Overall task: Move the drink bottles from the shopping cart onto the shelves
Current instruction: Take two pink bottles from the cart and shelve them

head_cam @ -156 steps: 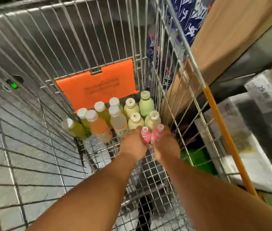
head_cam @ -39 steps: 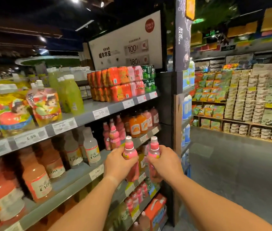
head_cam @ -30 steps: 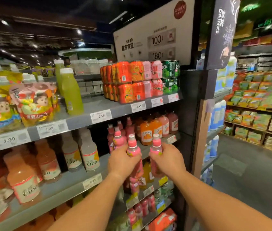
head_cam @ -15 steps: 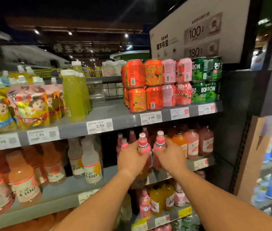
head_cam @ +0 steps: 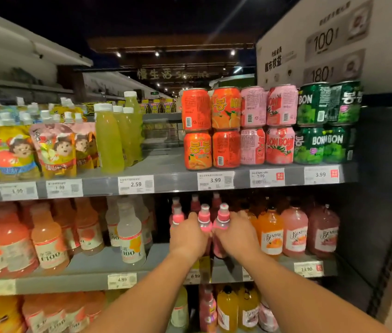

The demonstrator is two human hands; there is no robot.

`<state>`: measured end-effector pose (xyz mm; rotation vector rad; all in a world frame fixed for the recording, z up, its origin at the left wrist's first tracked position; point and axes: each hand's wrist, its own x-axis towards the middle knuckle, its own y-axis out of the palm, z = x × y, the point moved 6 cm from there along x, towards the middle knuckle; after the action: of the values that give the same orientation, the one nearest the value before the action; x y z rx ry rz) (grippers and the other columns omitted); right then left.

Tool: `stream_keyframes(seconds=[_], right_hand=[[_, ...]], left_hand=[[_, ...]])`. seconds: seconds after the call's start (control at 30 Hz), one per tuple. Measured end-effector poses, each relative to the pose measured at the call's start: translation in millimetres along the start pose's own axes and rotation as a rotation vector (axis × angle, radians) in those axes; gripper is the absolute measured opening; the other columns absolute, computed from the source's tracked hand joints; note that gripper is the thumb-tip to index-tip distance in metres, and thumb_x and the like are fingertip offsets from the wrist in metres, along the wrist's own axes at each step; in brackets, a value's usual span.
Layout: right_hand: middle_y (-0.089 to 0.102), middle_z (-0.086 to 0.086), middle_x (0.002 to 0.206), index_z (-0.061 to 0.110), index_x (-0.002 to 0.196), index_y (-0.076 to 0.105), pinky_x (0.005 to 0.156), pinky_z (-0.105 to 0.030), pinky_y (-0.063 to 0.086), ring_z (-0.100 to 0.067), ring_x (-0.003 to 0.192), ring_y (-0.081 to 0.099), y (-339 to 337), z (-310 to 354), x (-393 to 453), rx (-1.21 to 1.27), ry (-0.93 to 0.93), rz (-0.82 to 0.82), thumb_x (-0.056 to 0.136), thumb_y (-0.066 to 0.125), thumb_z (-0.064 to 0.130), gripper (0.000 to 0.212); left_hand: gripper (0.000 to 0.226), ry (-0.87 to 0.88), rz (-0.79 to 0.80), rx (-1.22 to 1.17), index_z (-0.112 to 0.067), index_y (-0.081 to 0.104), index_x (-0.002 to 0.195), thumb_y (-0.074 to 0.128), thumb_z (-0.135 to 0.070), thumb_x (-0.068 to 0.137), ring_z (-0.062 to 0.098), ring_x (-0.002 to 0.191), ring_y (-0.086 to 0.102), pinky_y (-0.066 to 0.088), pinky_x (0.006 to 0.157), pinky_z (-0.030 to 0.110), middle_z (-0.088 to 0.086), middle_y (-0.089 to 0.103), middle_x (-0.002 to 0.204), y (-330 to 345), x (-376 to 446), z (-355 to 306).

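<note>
Pink plastic bottles stood upright side by side at the front of the grey metal middle shelf (head_cam: 89, 272): the left hand (head_cam: 188, 237) gripped the left pink-capped bottle (head_cam: 205, 221), and the right hand (head_cam: 237, 236) gripped the right pink-capped bottle (head_cam: 221, 224), just beside orange glass bottles (head_cam: 271, 233).

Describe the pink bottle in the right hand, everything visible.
The right-hand pink bottle is small and slim, with a pink cap with a pale top over a clear neck and a pink body, seemingly plastic. It stands upright at the front of the middle shelf, beside the twin bottle held by the left hand. The right hand grips its body, hiding its label and base.
</note>
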<state>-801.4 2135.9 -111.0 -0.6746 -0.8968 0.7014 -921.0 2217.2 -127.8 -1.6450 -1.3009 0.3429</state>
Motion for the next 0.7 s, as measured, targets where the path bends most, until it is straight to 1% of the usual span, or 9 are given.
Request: stream_keyframes(seconds=[0.07, 0.1, 0.2, 0.27, 0.33, 0.4, 0.53, 0.6, 0.7], right_hand=[[0.056, -0.002, 0.097, 0.019, 0.102, 0.049, 0.067, -0.028, 0.037, -0.023, 0.089, 0.058, -2, -5, 2, 0.071, 0.086, -0.019, 0.084, 0.062, 0.027, 0.024], [0.055, 0.000, 0.098, 0.021, 0.105, 0.043, 0.066, -0.028, 0.038, -0.023, 0.088, 0.060, -1, -6, 2, 0.068, 0.093, -0.013, 0.084, 0.065, 0.028, 0.032], [0.051, 0.005, 0.088, 0.026, 0.099, 0.028, 0.053, -0.023, 0.033, -0.018, 0.072, 0.054, 5, -6, 0, -0.003, 0.074, 0.007, 0.086, 0.067, 0.028, 0.041], [0.053, 0.004, 0.086, 0.024, 0.102, 0.029, 0.051, -0.023, 0.034, -0.016, 0.068, 0.053, 11, -7, 2, -0.028, 0.064, 0.007, 0.088, 0.064, 0.026, 0.038], [0.060, -0.002, 0.089, 0.019, 0.110, 0.033, 0.056, -0.028, 0.041, -0.021, 0.074, 0.061, 16, -6, 5, -0.059, 0.050, 0.032, 0.091, 0.059, 0.024, 0.033], [0.063, -0.006, 0.093, 0.014, 0.116, 0.036, 0.060, -0.031, 0.044, -0.025, 0.082, 0.064, 19, -4, 10, -0.101, 0.035, 0.066, 0.093, 0.056, 0.024, 0.032], [0.065, -0.007, 0.097, 0.012, 0.117, 0.040, 0.063, -0.030, 0.045, -0.026, 0.087, 0.065, 19, -6, 13, -0.102, 0.061, 0.091, 0.092, 0.059, 0.025, 0.034], [0.061, -0.007, 0.105, 0.013, 0.118, 0.041, 0.064, -0.028, 0.043, -0.025, 0.090, 0.064, 18, -6, 9, -0.058, 0.080, 0.079, 0.090, 0.063, 0.028, 0.039], [0.049, -0.007, 0.118, 0.013, 0.126, 0.038, 0.066, -0.029, 0.047, -0.026, 0.093, 0.063, 11, -3, -2, -0.004, 0.064, 0.018, 0.089, 0.065, 0.031, 0.049]], left_hand=[[0.030, 0.011, 0.004, 0.039, -0.020, 0.044, 0.102, 0.060, -0.040, 0.087, 0.033, 0.097, 0.062, 0.047, 0.082, 0.042, 0.005, 0.067, 0.096, 5, 3, -1], [0.027, 0.011, 0.006, 0.046, -0.022, 0.041, 0.098, 0.061, -0.038, 0.088, 0.031, 0.095, 0.063, 0.045, 0.080, 0.041, 0.002, 0.067, 0.093, 7, 4, 0], [0.030, -0.018, -0.004, -0.005, -0.027, 0.041, 0.087, 0.069, -0.036, 0.083, 0.024, 0.086, 0.060, 0.038, 0.070, 0.032, -0.006, 0.055, 0.087, 9, 7, 6], [0.032, -0.021, -0.026, -0.019, -0.028, 0.041, 0.087, 0.071, -0.032, 0.082, 0.018, 0.076, 0.052, 0.035, 0.068, 0.028, -0.009, 0.050, 0.084, 9, 8, 8], [0.031, -0.024, -0.043, -0.021, -0.026, 0.037, 0.091, 0.067, -0.025, 0.084, 0.015, 0.067, 0.045, 0.034, 0.064, 0.026, -0.013, 0.047, 0.074, 9, 9, 11], [0.025, -0.004, -0.028, -0.005, -0.023, 0.039, 0.097, 0.062, -0.021, 0.087, 0.015, 0.065, 0.048, 0.035, 0.062, 0.027, -0.013, 0.048, 0.069, 11, 11, 11], [0.020, 0.000, -0.008, 0.011, -0.018, 0.046, 0.108, 0.057, -0.019, 0.091, 0.024, 0.081, 0.063, 0.038, 0.065, 0.031, -0.002, 0.064, 0.085, 11, 9, 9], [0.019, -0.008, 0.002, -0.024, -0.021, 0.045, 0.104, 0.059, -0.021, 0.090, 0.025, 0.088, 0.066, 0.038, 0.067, 0.031, -0.001, 0.065, 0.093, 11, 4, 8], [0.025, 0.008, 0.002, -0.085, -0.024, 0.041, 0.102, 0.062, -0.027, 0.088, 0.028, 0.095, 0.065, 0.042, 0.070, 0.031, 0.001, 0.062, 0.105, 9, -4, 4]])
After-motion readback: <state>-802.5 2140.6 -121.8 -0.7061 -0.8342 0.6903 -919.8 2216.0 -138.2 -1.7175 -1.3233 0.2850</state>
